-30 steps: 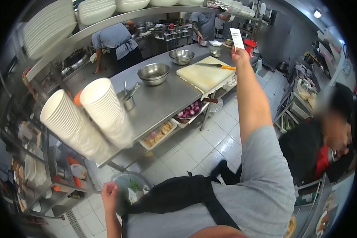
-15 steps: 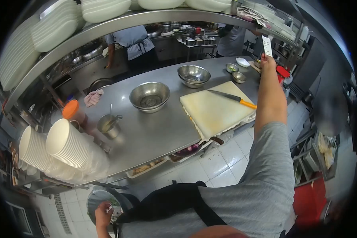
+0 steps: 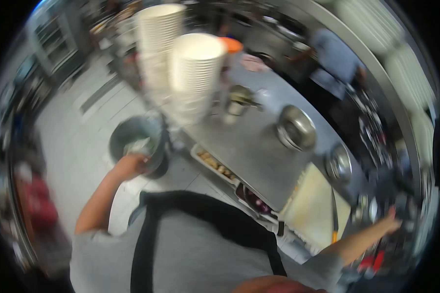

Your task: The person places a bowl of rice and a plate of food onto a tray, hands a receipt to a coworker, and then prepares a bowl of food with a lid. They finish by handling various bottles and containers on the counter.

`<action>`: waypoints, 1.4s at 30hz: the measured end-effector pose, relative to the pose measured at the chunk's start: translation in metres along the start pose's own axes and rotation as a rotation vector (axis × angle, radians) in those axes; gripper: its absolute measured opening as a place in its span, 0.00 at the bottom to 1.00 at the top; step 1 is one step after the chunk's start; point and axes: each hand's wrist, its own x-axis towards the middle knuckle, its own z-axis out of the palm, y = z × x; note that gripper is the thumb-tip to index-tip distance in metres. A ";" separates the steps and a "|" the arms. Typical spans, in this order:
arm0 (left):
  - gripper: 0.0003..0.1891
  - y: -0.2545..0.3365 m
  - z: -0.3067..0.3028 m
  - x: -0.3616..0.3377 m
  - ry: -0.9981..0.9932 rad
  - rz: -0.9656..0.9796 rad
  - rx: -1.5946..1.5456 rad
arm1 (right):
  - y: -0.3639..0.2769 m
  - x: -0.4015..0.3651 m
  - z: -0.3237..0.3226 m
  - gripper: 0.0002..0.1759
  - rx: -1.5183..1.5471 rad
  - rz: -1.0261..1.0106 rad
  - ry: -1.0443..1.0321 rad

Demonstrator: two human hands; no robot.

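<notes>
My left hand (image 3: 131, 166) is over the near rim of a grey bin (image 3: 116, 141) on the floor. Beyond its fingers lies whitish crumpled stuff (image 3: 141, 145); blur hides whether the hand holds any of it. My right hand (image 3: 390, 222) reaches out at the far right, blurred, its fingers apart and no slip visible in it. The nearest things to it are small bowls (image 3: 361, 207) and a white cutting board (image 3: 308, 210), where a knife with an orange handle (image 3: 334, 215) lies.
Metal bowls (image 3: 297, 128) (image 3: 338, 163), a metal pot (image 3: 239, 100) and stacked white tubs (image 3: 195, 63) stand on the steel counter (image 3: 249, 146). A tray of food (image 3: 214, 163) sits below its edge. Across the counter is another person (image 3: 335, 58).
The view has swung left and rotated, blurring the picture. The white slip that was in my right hand no longer shows. My left hand remains at the bin.
</notes>
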 end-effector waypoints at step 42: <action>0.03 -0.706 -0.237 -0.174 0.324 -0.846 -0.638 | 0.756 -1.392 0.318 0.15 -0.771 0.553 -2.263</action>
